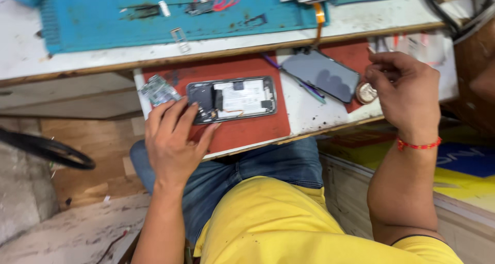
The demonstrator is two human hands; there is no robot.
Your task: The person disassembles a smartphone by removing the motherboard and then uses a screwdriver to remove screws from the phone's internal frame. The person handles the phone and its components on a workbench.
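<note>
— Red mat [247,132] at the frame's centre carried the opened phone [231,99]; where was the left hand [172,140]?

— Lower left of it, fingers spread loose, tips touching the phone's left end, a small circuit board [159,91] just beside.

— And the right hand [407,91]?

— Right of frame, curled shut, pinching something too small to tell, near the detached screen [320,75] and a round tin [366,93].

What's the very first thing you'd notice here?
The opened phone on the red mat, its insides showing, with the left hand resting on its end. To its right lies a dark screen, and the right hand pinches something small.
</note>
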